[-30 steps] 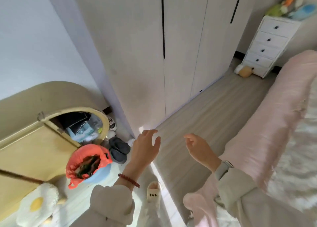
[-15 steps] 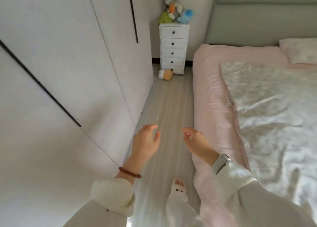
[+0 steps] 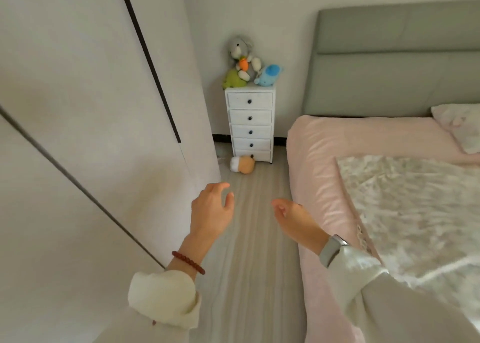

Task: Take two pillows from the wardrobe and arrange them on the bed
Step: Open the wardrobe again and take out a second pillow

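Observation:
The white wardrobe (image 3: 85, 124) fills the left side, its doors shut, with dark vertical handle strips. The bed (image 3: 363, 145) with a pink sheet and a pale floral blanket (image 3: 415, 207) lies on the right, under a grey-green headboard. One pale pillow (image 3: 459, 124) lies at the head of the bed, at the right edge. My left hand (image 3: 211, 210) hangs over the floor beside the wardrobe, fingers apart, holding nothing. My right hand (image 3: 296, 222) is next to the bed's edge, palm inward, also empty.
A narrow white chest of drawers (image 3: 250, 124) stands in the far corner with several soft toys (image 3: 244, 65) on top. Another soft toy (image 3: 242, 164) lies on the floor in front of it. A strip of wood floor (image 3: 257, 239) runs between wardrobe and bed.
My view has swung right, away from the yellow cabinet and red bag, along the wardrobe toward the bed's head. Both hands stay raised and empty.

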